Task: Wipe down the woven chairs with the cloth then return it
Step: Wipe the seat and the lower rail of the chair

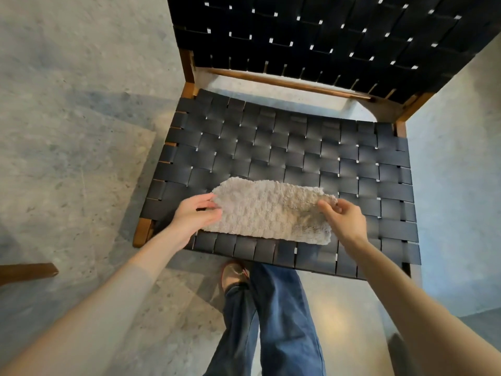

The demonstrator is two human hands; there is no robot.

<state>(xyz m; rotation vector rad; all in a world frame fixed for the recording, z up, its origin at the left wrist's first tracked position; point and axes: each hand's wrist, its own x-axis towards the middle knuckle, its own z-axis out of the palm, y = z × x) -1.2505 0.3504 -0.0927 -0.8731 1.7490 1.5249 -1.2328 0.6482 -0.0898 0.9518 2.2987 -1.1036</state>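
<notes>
A woven chair (pixel 284 147) with black straps and a brown wooden frame stands in front of me, its seat facing up and its woven backrest rising at the top. A fluffy beige cloth (pixel 268 210) lies folded near the seat's front edge. My left hand (pixel 193 215) pinches the cloth's left end between thumb and fingers. My right hand (pixel 343 217) pinches the cloth's upper right corner. Both hands hold the cloth just over the seat.
Grey concrete floor (pixel 76 104) surrounds the chair. A brown wooden piece of other furniture (pixel 29 271) pokes in at the left edge. My legs in blue jeans (pixel 273 321) and one shoe stand just before the seat's front edge.
</notes>
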